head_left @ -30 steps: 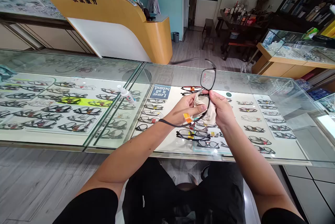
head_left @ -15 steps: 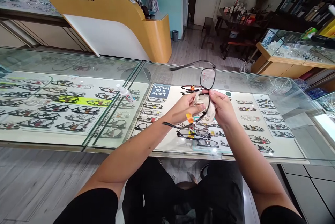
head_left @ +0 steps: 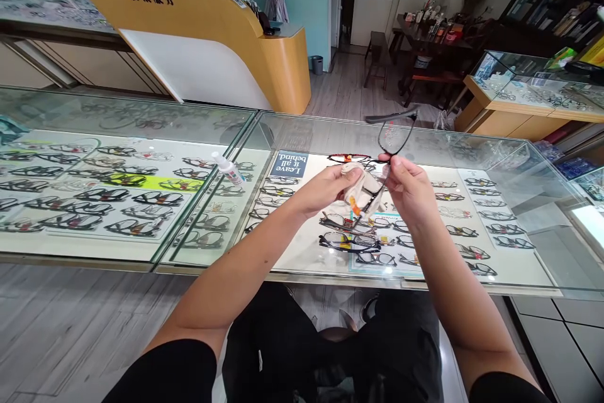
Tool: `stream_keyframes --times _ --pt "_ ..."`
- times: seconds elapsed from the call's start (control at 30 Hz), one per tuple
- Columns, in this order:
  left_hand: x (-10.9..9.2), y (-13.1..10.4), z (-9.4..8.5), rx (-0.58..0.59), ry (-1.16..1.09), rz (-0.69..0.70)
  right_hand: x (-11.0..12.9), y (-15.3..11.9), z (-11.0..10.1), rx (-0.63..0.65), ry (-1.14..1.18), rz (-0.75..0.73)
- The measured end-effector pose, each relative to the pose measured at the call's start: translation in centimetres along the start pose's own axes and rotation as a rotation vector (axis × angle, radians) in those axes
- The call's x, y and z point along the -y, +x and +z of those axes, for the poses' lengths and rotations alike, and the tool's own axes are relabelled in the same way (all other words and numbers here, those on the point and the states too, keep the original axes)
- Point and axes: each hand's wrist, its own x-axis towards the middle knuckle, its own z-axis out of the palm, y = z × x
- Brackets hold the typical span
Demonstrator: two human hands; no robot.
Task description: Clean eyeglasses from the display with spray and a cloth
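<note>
My right hand (head_left: 411, 189) pinches a pair of dark-framed eyeglasses (head_left: 397, 152) near the bridge, above the glass counter. One lens stands upright over the fingers, with a temple arm reaching left from its top. The other temple hangs down and carries an orange tag (head_left: 353, 205). My left hand (head_left: 323, 190) is closed on a crumpled cream cloth (head_left: 355, 180), which lies beside the lower part of the eyeglasses; whether it touches the lower lens is hidden. A white spray bottle (head_left: 229, 170) stands on the counter to the left.
Below my hands, the glass display counter (head_left: 306, 274) holds rows of eyeglasses and a blue sign (head_left: 289, 165). More frames (head_left: 89, 194) fill the left case. Beyond are a wooden cash desk (head_left: 283, 70), a grey bin (head_left: 317, 64), a bench (head_left: 376, 51) and another showcase (head_left: 500, 110).
The eyeglasses have turned and shifted slightly right, and their temples point differently. My left hand and the cloth have drawn a little away from my right hand, which moved slightly right.
</note>
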Motion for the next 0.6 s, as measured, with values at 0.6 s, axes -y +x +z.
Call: stream_keyframes --times 0.6 --pt "-2.3 -0.5 -3.6 0.045 -0.292 -0.205 4.3 -1.3 -2.0 0.197 -0.938 -0.770"
